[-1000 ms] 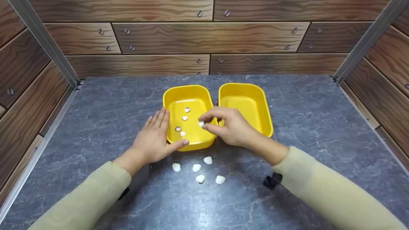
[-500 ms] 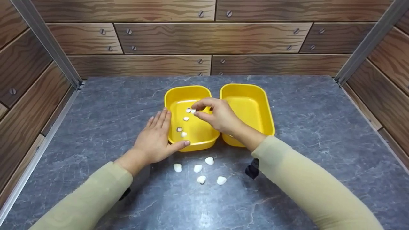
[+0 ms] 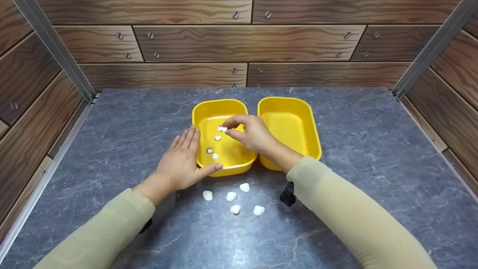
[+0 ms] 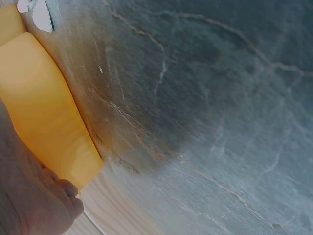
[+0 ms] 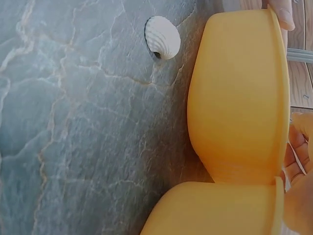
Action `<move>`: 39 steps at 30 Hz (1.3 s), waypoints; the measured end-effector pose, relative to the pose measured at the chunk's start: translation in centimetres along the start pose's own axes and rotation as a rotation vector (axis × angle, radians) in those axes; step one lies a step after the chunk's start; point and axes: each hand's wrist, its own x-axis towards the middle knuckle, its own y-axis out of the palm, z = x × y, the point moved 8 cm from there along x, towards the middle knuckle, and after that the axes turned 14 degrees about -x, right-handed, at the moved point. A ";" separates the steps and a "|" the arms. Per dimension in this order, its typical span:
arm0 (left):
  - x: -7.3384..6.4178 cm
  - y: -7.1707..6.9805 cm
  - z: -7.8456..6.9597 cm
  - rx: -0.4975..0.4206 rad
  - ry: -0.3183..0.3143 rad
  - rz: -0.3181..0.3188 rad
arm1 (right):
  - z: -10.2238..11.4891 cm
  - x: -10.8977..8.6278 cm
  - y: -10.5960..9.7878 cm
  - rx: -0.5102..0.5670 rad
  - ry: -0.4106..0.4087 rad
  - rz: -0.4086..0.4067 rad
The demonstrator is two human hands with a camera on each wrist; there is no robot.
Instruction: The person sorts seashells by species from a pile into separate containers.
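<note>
My right hand (image 3: pixel 251 133) reaches over the left yellow container (image 3: pixel 235 171) and pinches a small white seashell (image 3: pixel 224 129) between thumb and fingertips. That shell overlaps another seashell (image 3: pixel 220 127) lying on the container floor. Several more shells are scattered inside, including one seashell (image 3: pixel 215 156) near the front wall. Along the container's left side rests my left hand (image 3: pixel 178 164), fingers straight and thumb over the front rim. In the left wrist view, the left hand (image 4: pixel 41 200) lies against the container's outer wall (image 4: pixel 54 107). The right wrist view shows the right hand (image 5: pixel 299 171) behind the rim.
Several white seashells (image 3: pixel 231 196) lie on the dark marbled table (image 3: pixel 142 112) in front of the containers. A second yellow container (image 3: pixel 289 127) stands close on the right with no shells visible inside. Wood-patterned walls (image 3: pixel 246 43) enclose the back and sides.
My right hand has moved left and farther into the left container with the seashell, down beside the shell at the back. The left hand has stayed on the container's side.
</note>
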 end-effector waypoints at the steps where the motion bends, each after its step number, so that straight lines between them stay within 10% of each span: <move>1: 0.0 0.0 0.0 0.000 0.000 0.000 | 0.0 0.0 0.1 -0.003 0.003 0.001; 19: 0.2 0.2 0.2 0.016 -0.011 0.010 | -0.4 -0.1 -1.0 -0.045 0.052 -0.003; 39: 0.1 0.1 0.1 0.001 -0.010 0.004 | -0.6 -5.3 -11.7 -0.077 -0.126 -0.289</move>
